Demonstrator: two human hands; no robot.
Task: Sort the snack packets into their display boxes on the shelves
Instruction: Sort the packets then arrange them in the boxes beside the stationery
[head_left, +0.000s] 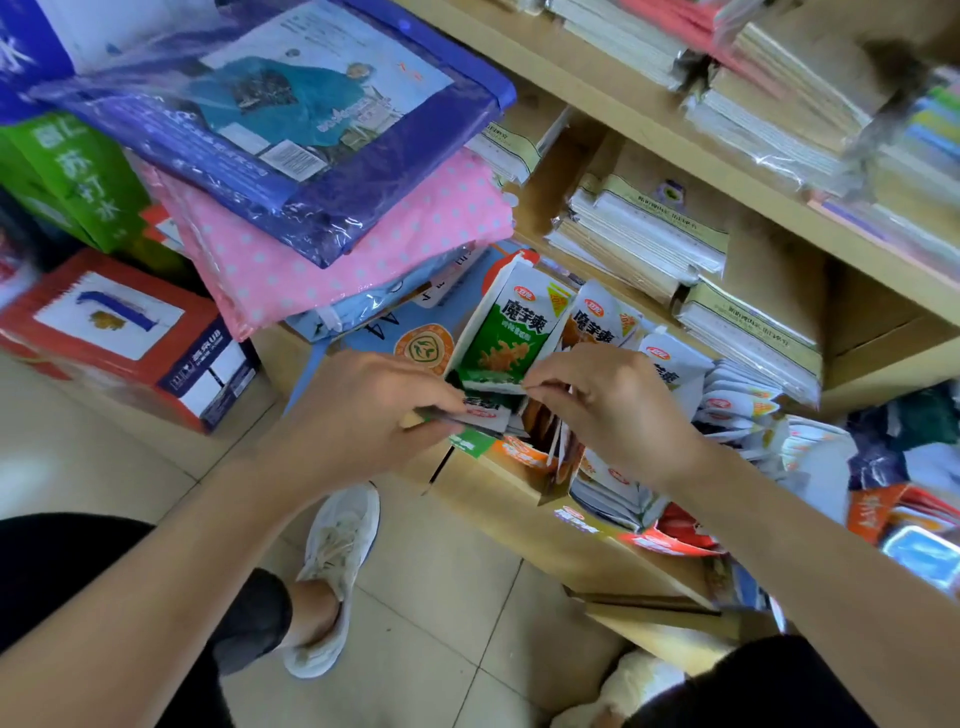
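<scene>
A green-and-white display box (501, 332) stands on the low shelf with its lid flap raised. An orange display box (597, 322) stands beside it, and further white ones (670, 358) follow to the right. My left hand (358, 410) grips a small stack of green snack packets (475, 413) at the green box's front. My right hand (618, 410) pinches the lower edge of the green box's flap, its fingers curled over packets in the orange box. Loose white packets (737, 410) lie piled to the right.
Stacked notebooks (639, 234) fill the upper wooden shelves. Bagged raincoats, blue (291, 119) and pink dotted (332, 244), are heaped at left over a red carton (119, 338) and a green carton (67, 176). My shoe (332, 577) rests on the tiled floor.
</scene>
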